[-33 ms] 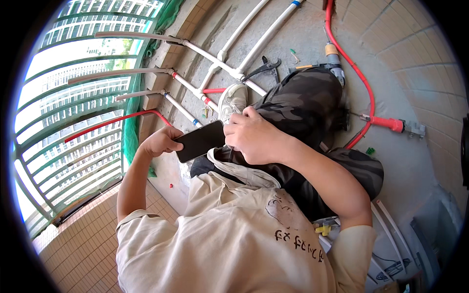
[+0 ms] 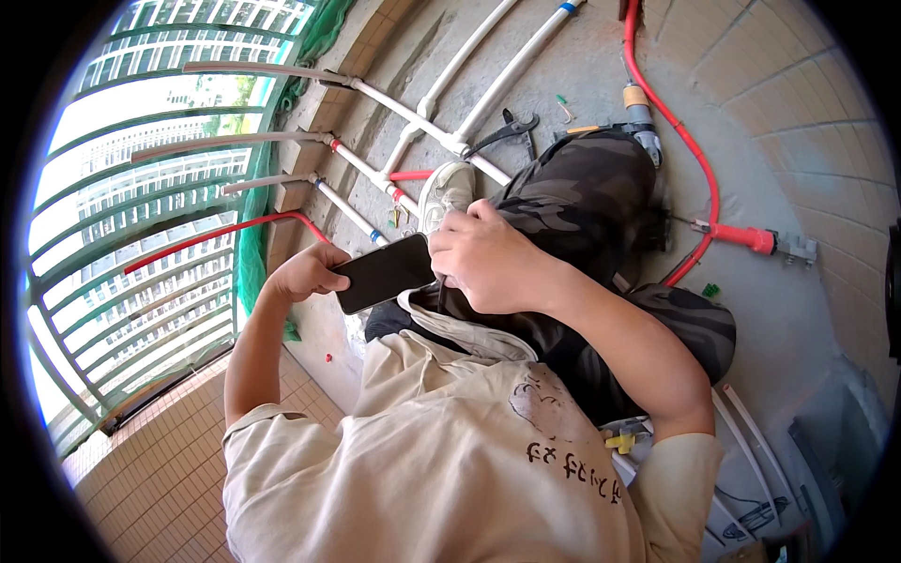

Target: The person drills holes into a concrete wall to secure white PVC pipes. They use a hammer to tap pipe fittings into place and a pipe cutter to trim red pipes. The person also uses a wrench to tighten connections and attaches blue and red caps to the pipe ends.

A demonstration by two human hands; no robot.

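A black phone (image 2: 383,272) with a dark screen is held in front of my chest. My left hand (image 2: 305,272) grips its left end from below. My right hand (image 2: 488,258) closes over its right end, fingers curled against the edge. Below the phone are my camouflage trousers (image 2: 587,202) and a pale grey shoe (image 2: 445,192). My cream T-shirt (image 2: 441,450) fills the lower part of the view.
White pipes (image 2: 413,113) with joints run across the concrete floor (image 2: 582,75). A red hose (image 2: 690,150) curves to a red fitting (image 2: 751,237). Black cutters (image 2: 507,131) lie by the pipes. A green railing (image 2: 122,263) and green netting (image 2: 251,253) stand at the left.
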